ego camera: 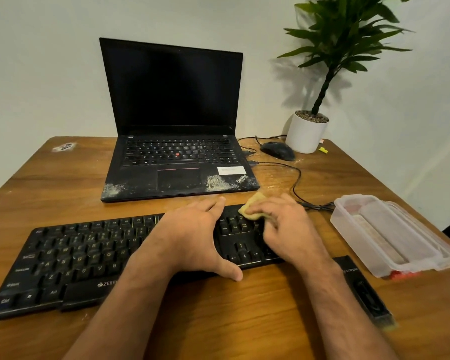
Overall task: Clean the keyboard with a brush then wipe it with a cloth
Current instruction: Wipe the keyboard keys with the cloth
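**A:** Starting closest in, what's there?

**B:** Two bare forearms reach in over a wooden table. A black brush lies flat by the right forearm, in nobody's grip. I'd judge the brushing finished.

**A:** And the hands?

**B:** The left hand lies spread over the middle of the black keyboard, fingers straight toward the far edge, thumb hanging off the near edge. It looks to be bracing the board. The right hand has its fingers curled down over a yellow cloth, pressing it onto the keys at the far right end, above the arrow cluster.

**A:** So the wipe is under way?

**B:** That's my reading, and probably early: the whole letter section to the left is uncovered. The next move calls for dragging the cloth leftward along the rows, which means the left hand must shift out of the way.

**A:** Farther back?

**B:** A clear plastic box at right, then an open laptop with whitish dust on its palm rest, a mouse, and a potted plant against the wall.
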Motion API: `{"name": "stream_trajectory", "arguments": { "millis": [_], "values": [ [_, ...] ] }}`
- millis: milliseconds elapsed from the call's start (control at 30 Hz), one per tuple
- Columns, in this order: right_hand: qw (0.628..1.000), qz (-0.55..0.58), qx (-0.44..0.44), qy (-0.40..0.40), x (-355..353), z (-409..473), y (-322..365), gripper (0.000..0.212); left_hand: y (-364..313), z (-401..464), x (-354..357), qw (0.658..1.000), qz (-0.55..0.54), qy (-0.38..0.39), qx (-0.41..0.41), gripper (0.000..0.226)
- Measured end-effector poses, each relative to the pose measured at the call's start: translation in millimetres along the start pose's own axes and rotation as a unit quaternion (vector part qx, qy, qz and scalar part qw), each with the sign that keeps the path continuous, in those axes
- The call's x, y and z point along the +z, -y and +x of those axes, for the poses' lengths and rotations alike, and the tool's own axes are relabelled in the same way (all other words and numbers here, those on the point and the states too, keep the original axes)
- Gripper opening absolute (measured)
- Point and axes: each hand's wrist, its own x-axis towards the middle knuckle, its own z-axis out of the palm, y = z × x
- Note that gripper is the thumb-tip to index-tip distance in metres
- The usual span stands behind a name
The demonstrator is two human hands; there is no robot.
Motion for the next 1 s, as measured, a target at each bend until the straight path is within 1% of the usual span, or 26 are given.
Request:
{"name": "stream_trajectory", "arguments": {
  "millis": [33,133,167,200,300,333,367,433,467,500,600,633,667,733,767,800,900,933,967,1000],
  "values": [
    [1.000,0.001,0.005,-0.001,0.9,-2.4,0.7,0.043,0.0,0.0,0.2,1.000,0.001,-0.001,0.000,0.148],
    [0.990,-0.029,0.124,-0.059,-4.8,-1.4,-8.1,0.034,-0.6,-3.9,-0.5,1.000,0.008,0.004,0.005,0.150],
    [0.988,-0.039,0.131,-0.072,-6.3,-1.7,-11.8,0.034,-0.9,-6.1,-1.5,1.000,0.011,0.005,0.005,0.150],
    [0.990,-0.037,0.113,-0.073,-6.7,-2.7,-13.1,0.036,-0.8,-8.2,-2.9,1.000,0.013,0.007,0.002,0.150],
    [1.000,-0.020,0.009,-0.005,-1.8,-10.3,-7.6,0.044,-1.4,-10.0,-5.5,1.000,0.010,0.008,-0.008,0.148],
    [1.000,-0.028,0.003,0.005,-0.2,-12.2,-6.4,0.045,-1.5,-9.5,-5.2,1.000,0.007,0.008,-0.010,0.148],
    [0.999,-0.041,0.024,-0.002,-1.1,-11.0,-7.3,0.044,-1.6,-9.0,-5.2,1.000,0.004,0.010,-0.012,0.147],
    [0.991,-0.066,0.110,-0.038,-7.0,-8.1,-12.1,0.038,-1.4,-8.8,-4.0,1.000,-0.001,0.011,-0.016,0.147],
    [0.987,-0.069,0.131,-0.057,-9.2,-7.7,-13.7,0.036,-1.0,-8.8,-3.4,1.000,-0.002,0.010,-0.018,0.148],
    [0.989,-0.058,0.124,-0.062,-9.4,-7.8,-13.6,0.037,-0.7,-8.9,-3.1,1.000,-0.003,0.010,-0.021,0.148],
    [0.999,-0.029,0.013,-0.006,-1.0,-11.7,-2.5,0.044,-0.2,-8.1,-2.9,1.000,-0.004,0.011,-0.026,0.148],
    [0.999,-0.035,0.007,-0.001,1.6,-11.7,-2.3,0.045,0.3,-7.7,-2.7,1.000,-0.005,0.010,-0.027,0.149],
    [0.998,-0.042,0.035,-0.009,1.3,-10.5,-5.0,0.043,0.5,-7.6,-2.6,1.000,-0.006,0.010,-0.027,0.149],
    [0.989,-0.045,0.132,-0.046,-4.8,-8.4,-11.4,0.039,1.4,-7.5,-1.8,1.000,-0.009,0.010,-0.027,0.148],
    [0.985,-0.039,0.154,-0.065,-6.4,-8.9,-12.3,0.039,1.8,-7.7,-1.7,1.000,-0.008,0.009,-0.027,0.148],
    [0.987,-0.035,0.144,-0.065,-7.1,-10.3,-10.7,0.040,1.6,-7.4,-2.0,1.000,-0.008,0.008,-0.026,0.147],
    [0.998,-0.027,0.049,-0.008,-5.0,-17.6,-1.8,0.046,1.3,-7.3,-2.7,1.000,-0.014,0.008,-0.026,0.146],
    [0.998,-0.020,0.058,-0.001,-7.4,-20.4,-2.4,0.046,1.3,-7.4,-2.2,0.999,-0.017,0.007,-0.027,0.146],
    [0.996,-0.017,0.090,-0.002,-11.1,-23.4,-4.2,0.044,1.6,-7.9,-1.5,0.999,-0.019,0.006,-0.026,0.146],
    [0.991,-0.016,0.129,-0.018,-14.8,-26.8,-6.4,0.042,1.7,-8.4,-0.7,0.999,-0.021,0.004,-0.026,0.146]
  ]
}}
